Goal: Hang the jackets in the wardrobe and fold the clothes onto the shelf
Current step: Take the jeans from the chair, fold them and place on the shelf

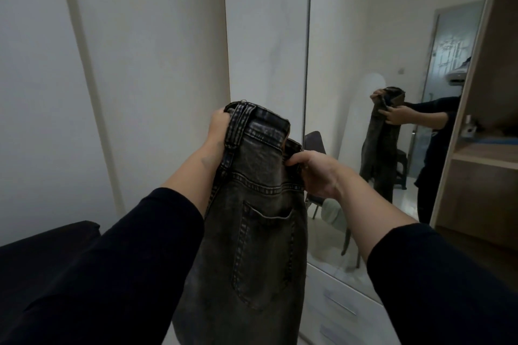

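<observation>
A pair of dark washed jeans hangs in front of me, held up at the waistband, back pocket facing me. My left hand grips the upper left end of the waistband. My right hand pinches the waistband's right side, a little lower. The legs drop out of view at the bottom. At the right edge stands the open wardrobe, its wooden shelf at about hand height.
A tall mirror on the wardrobe door reflects me, the jeans and a chair. White drawers sit below the mirror. A dark surface lies at the lower left, against a white wall.
</observation>
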Action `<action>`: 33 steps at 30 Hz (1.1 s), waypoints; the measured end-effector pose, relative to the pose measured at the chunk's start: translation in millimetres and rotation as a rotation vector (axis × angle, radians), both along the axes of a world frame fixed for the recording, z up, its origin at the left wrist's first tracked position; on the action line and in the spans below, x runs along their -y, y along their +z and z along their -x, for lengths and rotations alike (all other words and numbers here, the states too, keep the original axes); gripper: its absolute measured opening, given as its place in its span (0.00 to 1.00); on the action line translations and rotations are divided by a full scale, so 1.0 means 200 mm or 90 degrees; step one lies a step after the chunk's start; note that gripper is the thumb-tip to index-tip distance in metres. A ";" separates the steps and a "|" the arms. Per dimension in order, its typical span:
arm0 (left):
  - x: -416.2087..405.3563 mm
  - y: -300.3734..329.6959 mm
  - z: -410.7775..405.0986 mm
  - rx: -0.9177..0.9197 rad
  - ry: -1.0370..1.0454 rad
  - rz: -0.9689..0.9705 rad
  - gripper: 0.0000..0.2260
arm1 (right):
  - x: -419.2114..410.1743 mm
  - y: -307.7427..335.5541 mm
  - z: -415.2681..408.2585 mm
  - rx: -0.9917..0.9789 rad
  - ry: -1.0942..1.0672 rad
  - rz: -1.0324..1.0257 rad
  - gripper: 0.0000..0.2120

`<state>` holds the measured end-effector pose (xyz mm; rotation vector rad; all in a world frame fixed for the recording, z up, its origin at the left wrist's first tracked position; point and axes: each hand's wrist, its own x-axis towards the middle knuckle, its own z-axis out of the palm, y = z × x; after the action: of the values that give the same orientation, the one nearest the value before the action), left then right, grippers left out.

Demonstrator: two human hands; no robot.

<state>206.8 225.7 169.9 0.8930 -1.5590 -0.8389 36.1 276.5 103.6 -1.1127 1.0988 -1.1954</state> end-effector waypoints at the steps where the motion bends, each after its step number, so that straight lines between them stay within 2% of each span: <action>1: 0.00 0.00 0.00 -0.007 -0.022 -0.009 0.19 | 0.00 0.00 0.00 -0.008 -0.024 0.018 0.10; 4: -0.01 0.01 -0.01 -0.045 -0.113 -0.015 0.22 | 0.02 0.02 0.00 -0.033 -0.096 0.065 0.10; 5: -0.01 0.01 -0.03 -0.036 -0.141 0.012 0.20 | 0.02 0.02 0.01 -0.035 -0.117 0.073 0.09; 7: 0.02 0.01 -0.09 0.019 -0.172 0.075 0.18 | 0.01 0.03 0.05 -0.032 -0.164 0.073 0.07; 8: 0.04 0.01 -0.13 0.065 -0.172 0.095 0.21 | 0.01 0.03 0.07 -0.023 -0.190 0.069 0.06; 10: 0.07 0.02 -0.20 0.314 -0.052 0.212 0.23 | 0.01 0.01 0.11 -0.013 -0.227 0.078 0.05; 12: 0.07 0.01 -0.24 0.607 0.115 0.373 0.17 | 0.03 0.00 0.12 -0.012 -0.231 0.098 0.07; 13: 0.05 -0.01 -0.25 0.683 0.164 0.421 0.13 | 0.03 -0.01 0.12 -0.011 -0.237 0.105 0.09; 15: 0.07 -0.05 -0.28 0.714 0.216 0.428 0.15 | 0.03 0.00 0.11 -0.006 -0.270 0.123 0.09; 16: 0.08 -0.08 -0.29 0.675 0.213 0.383 0.18 | 0.04 0.02 0.11 0.003 -0.293 0.131 0.08; 17: 0.09 -0.11 -0.29 0.587 0.174 0.313 0.20 | 0.03 0.04 0.11 0.018 -0.313 0.140 0.06; 19: 0.08 -0.19 -0.25 0.329 0.004 0.145 0.28 | 0.03 0.09 0.11 0.042 -0.338 0.155 0.05; 20: 0.07 -0.23 -0.21 0.227 -0.081 0.067 0.36 | 0.02 0.11 0.11 0.047 -0.341 0.165 0.04; 22: 0.04 -0.32 -0.12 0.161 -0.184 -0.026 0.53 | 0.01 0.17 0.12 0.052 -0.346 0.183 0.05; 24: 0.01 -0.39 -0.03 0.108 -0.194 -0.066 0.59 | -0.01 0.23 0.11 0.049 -0.349 0.206 0.05; 25: -0.01 -0.41 0.02 0.062 -0.179 -0.080 0.57 | -0.02 0.26 0.12 0.046 -0.349 0.218 0.05; 27: -0.03 -0.42 0.09 -0.038 -0.162 -0.064 0.47 | -0.05 0.31 0.14 0.017 -0.364 0.239 0.06; 30: -0.05 -0.36 0.16 -0.107 -0.126 0.025 0.25 | -0.08 0.37 0.20 -0.211 -0.448 0.263 0.15; 31: -0.05 -0.33 0.17 -0.115 -0.115 0.042 0.22 | -0.09 0.39 0.22 -0.283 -0.481 0.265 0.19; 33: -0.05 -0.26 0.19 -0.143 -0.127 0.043 0.19 | -0.10 0.43 0.26 -0.321 -0.511 0.275 0.22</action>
<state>168.1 236.0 117.6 0.5800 -1.4840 -0.9866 -15.9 297.4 189.2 -1.3961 1.8353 -1.8982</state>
